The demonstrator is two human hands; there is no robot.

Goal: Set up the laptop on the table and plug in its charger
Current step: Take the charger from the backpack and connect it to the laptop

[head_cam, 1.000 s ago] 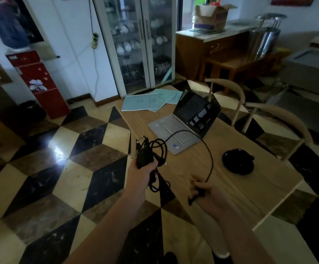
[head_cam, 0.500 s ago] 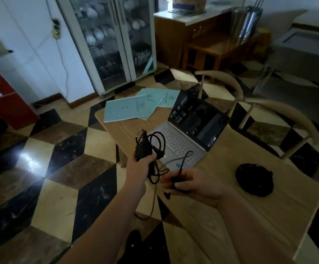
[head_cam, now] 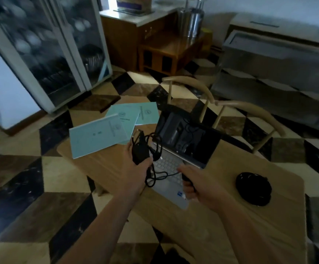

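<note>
— While the laptop (head_cam: 181,161) sits open on the wooden table (head_cam: 231,221), where's its charger?

— The left hand (head_cam: 135,168) has its fingers clamped around the black charger brick (head_cam: 140,152), held above the keyboard's left edge. The cable (head_cam: 154,176) loops across to the right hand (head_cam: 194,185), fingers closed on its end. Green booklets (head_cam: 97,136) lie far left.

left hand (head_cam: 135,169): bare, no sleeve | right hand (head_cam: 198,184): bare, no sleeve | forearms uncovered
</note>
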